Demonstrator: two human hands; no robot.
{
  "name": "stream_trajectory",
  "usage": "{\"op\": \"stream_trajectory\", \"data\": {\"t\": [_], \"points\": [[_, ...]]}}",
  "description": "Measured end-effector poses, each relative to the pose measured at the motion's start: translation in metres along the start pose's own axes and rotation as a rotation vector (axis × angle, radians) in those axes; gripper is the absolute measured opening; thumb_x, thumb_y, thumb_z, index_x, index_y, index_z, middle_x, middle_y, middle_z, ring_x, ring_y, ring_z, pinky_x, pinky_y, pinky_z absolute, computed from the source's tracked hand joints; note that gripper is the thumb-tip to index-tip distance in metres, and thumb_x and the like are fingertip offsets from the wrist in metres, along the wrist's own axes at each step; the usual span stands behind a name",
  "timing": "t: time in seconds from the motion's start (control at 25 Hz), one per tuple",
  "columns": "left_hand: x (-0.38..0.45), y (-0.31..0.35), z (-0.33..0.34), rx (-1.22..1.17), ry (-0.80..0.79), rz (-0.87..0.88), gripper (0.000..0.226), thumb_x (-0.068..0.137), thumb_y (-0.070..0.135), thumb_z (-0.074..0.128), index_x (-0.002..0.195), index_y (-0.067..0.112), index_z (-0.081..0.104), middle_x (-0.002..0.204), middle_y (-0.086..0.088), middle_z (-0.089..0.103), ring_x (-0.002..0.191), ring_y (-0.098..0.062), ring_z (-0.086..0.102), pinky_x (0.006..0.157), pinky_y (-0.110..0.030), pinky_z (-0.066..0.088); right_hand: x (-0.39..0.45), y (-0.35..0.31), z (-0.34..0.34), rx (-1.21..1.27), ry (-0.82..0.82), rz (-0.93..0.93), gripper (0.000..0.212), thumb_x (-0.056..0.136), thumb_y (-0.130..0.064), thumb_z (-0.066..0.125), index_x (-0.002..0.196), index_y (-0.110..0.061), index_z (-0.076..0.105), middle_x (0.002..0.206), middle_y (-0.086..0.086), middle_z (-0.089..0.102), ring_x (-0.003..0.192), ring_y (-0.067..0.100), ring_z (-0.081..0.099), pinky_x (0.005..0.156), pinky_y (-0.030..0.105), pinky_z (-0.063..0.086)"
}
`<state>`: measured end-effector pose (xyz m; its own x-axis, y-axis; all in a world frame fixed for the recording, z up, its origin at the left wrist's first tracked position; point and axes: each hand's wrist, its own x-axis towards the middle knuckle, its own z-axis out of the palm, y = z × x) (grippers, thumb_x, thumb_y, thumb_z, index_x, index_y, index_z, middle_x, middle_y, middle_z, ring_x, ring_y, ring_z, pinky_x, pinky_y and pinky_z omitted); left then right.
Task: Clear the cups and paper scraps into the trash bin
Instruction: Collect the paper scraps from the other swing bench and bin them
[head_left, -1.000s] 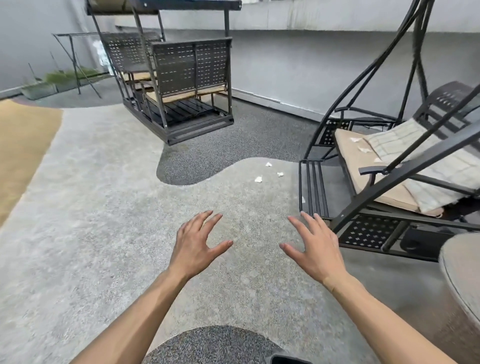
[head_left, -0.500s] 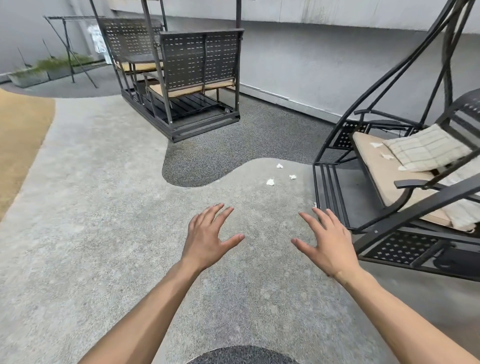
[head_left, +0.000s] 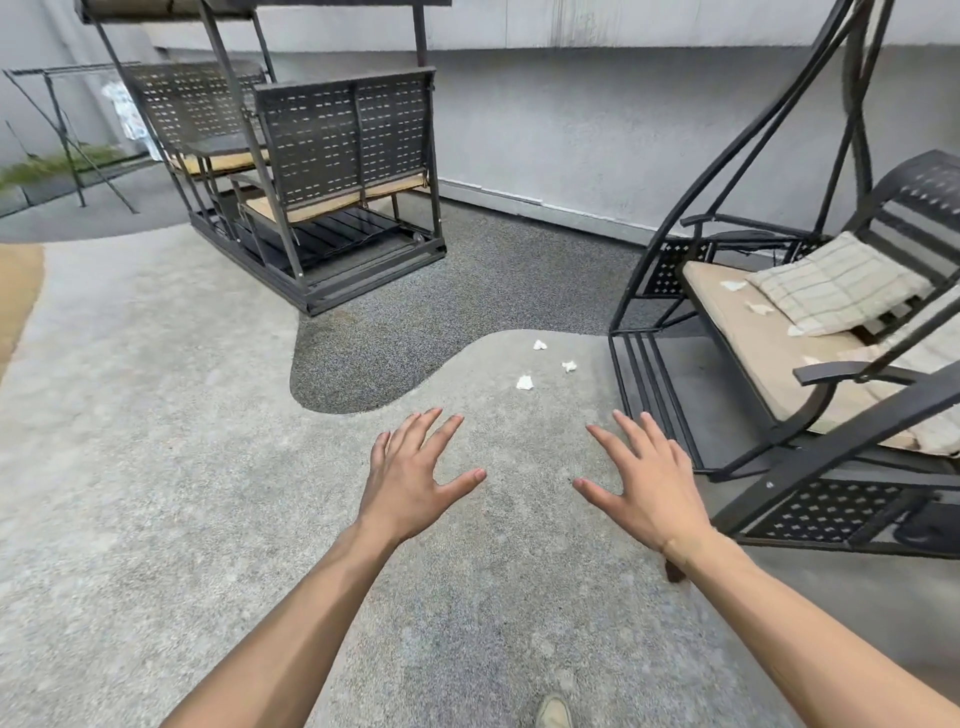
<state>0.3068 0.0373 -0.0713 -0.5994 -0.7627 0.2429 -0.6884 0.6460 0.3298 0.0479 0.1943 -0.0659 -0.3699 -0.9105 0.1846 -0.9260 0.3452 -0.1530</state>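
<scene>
Three crumpled paper scraps (head_left: 525, 382) lay on the light grey floor (head_left: 156, 415), close together, near the edge of the dark gravel patch (head_left: 415, 322) and just beside the foot rail of the swing seat (head_left: 779, 374) on the right. More scraps (head_left: 733, 285) rested on the tan cushion of that seat, next to a checked pillow (head_left: 836, 283). No cups and no trash bin were visible in this view, so I cannot say where they stood.

The left hand (head_left: 408, 480) and the right hand (head_left: 647, 480) were both stretched forward over the floor, fingers spread and relaxed, and both held nothing. They were near the floor scraps but did not touch them. The tip of a shoe (head_left: 555, 711) showed at the bottom edge.

In my judgement, the step in hand was the approach to the first scraps; nothing was collected yet. The next move probably called for a bend or a crouch, and then a fine pinch on each small piece, because such light paper may slip away or stay between the rough grains of the floor. After that, the scraps on the cushion would need the same care. Farther away, a second swing bench (head_left: 337, 171) stood near the wall (head_left: 571, 130).
</scene>
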Motion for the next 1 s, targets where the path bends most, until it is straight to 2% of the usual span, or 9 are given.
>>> {"op": "stream_trajectory", "data": {"t": [0.16,0.48,0.68,1.0], "points": [[0.086,0.005,0.015,0.049,-0.027,0.016,0.089,0.071,0.091,0.022,0.149,0.046,0.018,0.162,0.01,0.013,0.149,-0.012,0.006,0.119,-0.046,-0.002,0.08,0.031,0.009,0.012,-0.001,0.0,0.082,0.076,-0.085,0.024,0.147,-0.044,0.014,0.161,-0.006,0.005,0.147,0.02,-0.008,0.116,0.054,0.011],[0.238,0.019,0.05,0.101,-0.1,0.003,0.089,0.072,0.093,0.017,0.148,0.052,-0.002,0.161,0.014,-0.01,0.147,-0.01,-0.016,0.118,-0.05,-0.011,0.219,0.085,0.013,0.032,-0.03,0.01,0.085,0.074,-0.089,0.016,0.147,-0.048,0.003,0.16,-0.008,-0.007,0.144,0.02,-0.02,0.116,0.053,0.0],[0.326,0.007,0.082,0.067,-0.131,0.009,0.085,0.071,0.094,0.019,0.142,0.059,-0.011,0.16,0.013,-0.017,0.145,-0.011,-0.024,0.116,-0.049,-0.017,0.299,0.109,0.029,0.018,-0.049,0.056,0.084,0.073,-0.089,0.015,0.147,-0.05,0.001,0.16,-0.007,-0.006,0.144,0.02,-0.021,0.117,0.054,0.0],[0.512,-0.037,0.113,0.041,-0.141,0.129,0.087,0.074,0.091,0.02,0.147,0.052,-0.004,0.159,0.011,-0.02,0.145,-0.012,-0.025,0.113,-0.046,-0.021,0.458,0.126,0.052,-0.006,-0.009,0.171,0.083,0.074,-0.087,0.017,0.147,-0.05,0.003,0.161,-0.006,-0.002,0.145,0.022,-0.018,0.116,0.054,0.0]]}}
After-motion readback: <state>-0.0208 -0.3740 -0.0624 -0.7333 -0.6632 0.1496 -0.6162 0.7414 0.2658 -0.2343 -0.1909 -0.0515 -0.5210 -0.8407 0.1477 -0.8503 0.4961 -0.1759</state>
